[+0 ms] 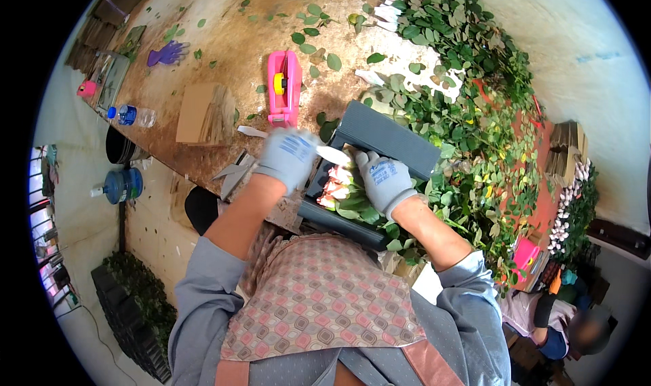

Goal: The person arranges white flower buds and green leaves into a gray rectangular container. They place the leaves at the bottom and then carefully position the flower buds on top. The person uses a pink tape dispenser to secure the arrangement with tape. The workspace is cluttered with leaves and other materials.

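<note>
A dark grey trough-like box (388, 136) lies tilted before me, with pale pink roses (337, 184) and their green leaves inside it. My right hand (385, 181), in a grey glove, is closed over the rose bunch, fingers curled at the flower heads' far side. At the box's left edge is my left hand (288, 157), gloved alike and slightly blurred. Its fingers are hidden under the back of the hand. A white elongated piece (333, 156) touches its right side; its kind is unclear. Just beyond stands a pink tape dispenser (285, 87) with a yellow core.
Cut rose stems with leaves (468, 114) heap up along the right. Flat cardboard pieces (203, 113), a water bottle (132, 116) and a purple glove (167, 53) lie on the left of the worn table (230, 40). Another person (542, 318) is at lower right.
</note>
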Action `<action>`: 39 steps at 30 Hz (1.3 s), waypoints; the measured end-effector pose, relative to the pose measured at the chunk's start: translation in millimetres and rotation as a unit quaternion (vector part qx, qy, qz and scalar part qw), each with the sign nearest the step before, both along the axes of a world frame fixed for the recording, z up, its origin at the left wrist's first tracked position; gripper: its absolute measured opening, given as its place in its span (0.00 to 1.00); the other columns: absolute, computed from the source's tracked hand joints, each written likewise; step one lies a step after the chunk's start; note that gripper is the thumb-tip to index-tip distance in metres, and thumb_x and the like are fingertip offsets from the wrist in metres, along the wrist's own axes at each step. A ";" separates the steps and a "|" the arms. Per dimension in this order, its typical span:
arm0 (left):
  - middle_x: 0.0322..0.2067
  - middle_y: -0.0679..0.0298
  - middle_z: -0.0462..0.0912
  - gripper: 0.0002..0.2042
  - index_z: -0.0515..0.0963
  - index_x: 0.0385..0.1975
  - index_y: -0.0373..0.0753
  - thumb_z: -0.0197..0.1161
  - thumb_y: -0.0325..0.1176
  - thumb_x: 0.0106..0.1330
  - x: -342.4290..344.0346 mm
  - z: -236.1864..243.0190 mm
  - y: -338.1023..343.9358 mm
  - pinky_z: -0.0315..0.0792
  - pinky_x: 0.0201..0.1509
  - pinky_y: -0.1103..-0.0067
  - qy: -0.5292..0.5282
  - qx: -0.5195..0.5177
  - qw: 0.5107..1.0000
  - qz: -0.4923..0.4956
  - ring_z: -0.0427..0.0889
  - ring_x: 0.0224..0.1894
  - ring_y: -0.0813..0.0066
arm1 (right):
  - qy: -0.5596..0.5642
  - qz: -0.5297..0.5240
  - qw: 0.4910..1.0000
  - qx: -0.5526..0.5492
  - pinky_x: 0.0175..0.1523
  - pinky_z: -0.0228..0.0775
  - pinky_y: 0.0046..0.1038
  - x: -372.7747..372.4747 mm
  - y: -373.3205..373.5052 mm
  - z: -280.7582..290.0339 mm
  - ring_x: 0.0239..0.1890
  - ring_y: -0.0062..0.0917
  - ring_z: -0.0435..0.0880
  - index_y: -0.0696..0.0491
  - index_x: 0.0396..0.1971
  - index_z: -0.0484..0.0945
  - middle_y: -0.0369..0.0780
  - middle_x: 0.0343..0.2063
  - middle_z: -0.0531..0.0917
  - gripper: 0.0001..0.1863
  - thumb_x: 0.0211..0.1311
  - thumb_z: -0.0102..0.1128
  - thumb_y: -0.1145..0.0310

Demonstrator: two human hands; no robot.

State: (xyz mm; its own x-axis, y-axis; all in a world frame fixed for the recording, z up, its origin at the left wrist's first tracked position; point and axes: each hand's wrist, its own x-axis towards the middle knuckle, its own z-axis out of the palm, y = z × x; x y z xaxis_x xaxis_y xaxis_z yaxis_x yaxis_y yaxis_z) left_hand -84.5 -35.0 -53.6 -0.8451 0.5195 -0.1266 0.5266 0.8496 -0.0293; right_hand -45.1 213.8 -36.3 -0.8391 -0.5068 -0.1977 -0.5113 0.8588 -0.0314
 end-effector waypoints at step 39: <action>0.56 0.62 0.83 0.19 0.83 0.49 0.41 0.65 0.32 0.56 65.2 24.5 61.4 0.69 0.41 0.63 -0.024 0.243 0.968 -0.066 0.77 0.37 0.63 | 0.039 -0.289 0.952 -0.092 0.61 0.75 0.39 -397.8 188.3 -31.8 0.59 0.41 0.82 0.54 0.56 0.74 0.49 0.57 0.80 0.17 0.71 0.46 0.67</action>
